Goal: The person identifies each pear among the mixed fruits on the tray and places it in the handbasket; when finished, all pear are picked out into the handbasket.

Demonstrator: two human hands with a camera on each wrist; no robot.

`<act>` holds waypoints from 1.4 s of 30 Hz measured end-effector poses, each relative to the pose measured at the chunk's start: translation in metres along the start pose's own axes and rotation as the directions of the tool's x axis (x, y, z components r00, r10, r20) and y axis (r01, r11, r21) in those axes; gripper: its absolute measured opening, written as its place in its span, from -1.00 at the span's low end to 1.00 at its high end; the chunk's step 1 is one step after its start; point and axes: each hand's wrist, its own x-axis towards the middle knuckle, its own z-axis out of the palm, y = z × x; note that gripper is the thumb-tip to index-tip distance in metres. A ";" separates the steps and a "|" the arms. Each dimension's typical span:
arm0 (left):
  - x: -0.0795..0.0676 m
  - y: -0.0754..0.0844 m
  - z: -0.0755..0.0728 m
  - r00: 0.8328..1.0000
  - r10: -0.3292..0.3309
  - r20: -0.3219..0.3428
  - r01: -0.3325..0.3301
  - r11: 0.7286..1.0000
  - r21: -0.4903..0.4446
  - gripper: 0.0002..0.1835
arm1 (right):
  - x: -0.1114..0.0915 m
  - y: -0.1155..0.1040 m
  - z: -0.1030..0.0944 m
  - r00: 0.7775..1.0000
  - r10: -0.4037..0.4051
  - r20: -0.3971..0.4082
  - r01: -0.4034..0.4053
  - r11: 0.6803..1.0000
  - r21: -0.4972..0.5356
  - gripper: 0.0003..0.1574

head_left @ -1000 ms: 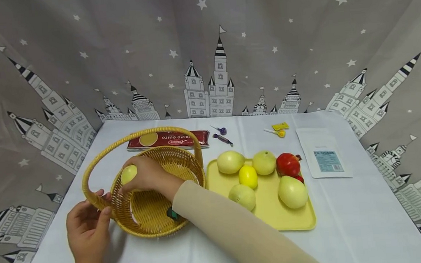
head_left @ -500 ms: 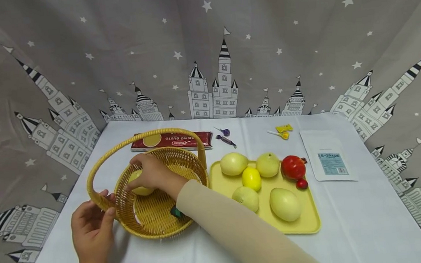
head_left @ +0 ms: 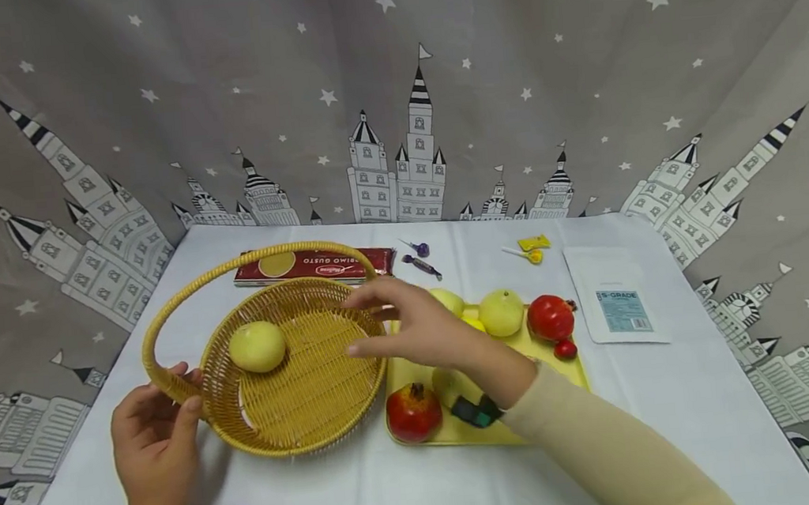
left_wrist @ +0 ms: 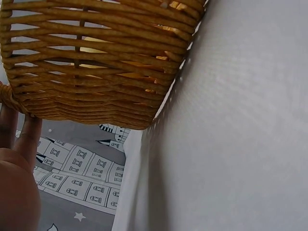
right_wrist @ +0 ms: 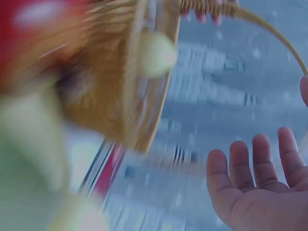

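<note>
My left hand holds the yellow wicker basket where its handle meets the left rim, fingers and thumb about the handle's base. In the left wrist view the woven side of the basket fills the top. A pale yellow-green round fruit lies inside at the left. My right hand hovers over the basket's right rim and the tray's left edge, fingers spread and holding nothing. The right wrist view, partly blurred, also shows the spread fingers of my right hand.
Right of the basket stands a yellow tray with pale fruits, pomegranates and a small red fruit, partly behind my right arm. Behind lie a red biscuit pack, wrapped sweets, lollipops and a white pouch.
My right hand has let go of the pale fruit inside the basket and moved right, out toward the tray. A pomegranate at the tray's front left has come into sight. The left hand keeps its hold.
</note>
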 end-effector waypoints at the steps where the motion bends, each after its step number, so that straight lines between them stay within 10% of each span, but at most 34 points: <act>1: 0.001 0.000 0.000 1.000 -0.003 -0.001 0.003 1.000 0.013 -0.48 | -0.016 0.005 -0.012 1.000 0.006 -0.030 -0.006 1.000 0.019 -0.39; 6: 0.002 0.000 0.000 1.000 0.000 -0.002 0.000 1.000 0.027 -0.48 | -0.095 0.043 -0.054 0.961 0.173 -0.215 -0.167 0.985 0.046 -0.47; 12: 0.003 -0.003 0.003 0.999 0.036 -0.009 -0.037 0.991 -0.131 -0.49 | -0.157 0.089 -0.061 0.890 0.299 -0.344 -0.343 0.937 -0.073 -0.35; 21: 0.000 -0.005 0.000 0.998 0.065 -0.006 -0.066 0.981 -0.181 -0.49 | -0.173 0.112 -0.043 0.841 0.416 -0.347 -0.519 0.801 -0.299 -0.09; 25: 0.001 -0.005 0.001 0.998 0.068 0.004 -0.066 0.982 -0.178 -0.49 | -0.175 0.112 -0.044 0.827 0.430 -0.363 -0.537 0.797 -0.278 -0.07; 34: 0.001 -0.003 -0.001 0.999 0.054 -0.006 -0.054 0.991 -0.124 -0.49 | -0.135 0.059 -0.051 0.897 0.219 -0.384 -0.281 0.953 -0.112 -0.09; 42: 0.002 -0.005 0.002 0.998 0.061 0.005 -0.059 0.976 -0.209 -0.49 | -0.050 0.003 -0.009 0.976 0.057 -0.209 -0.053 0.998 0.025 -0.26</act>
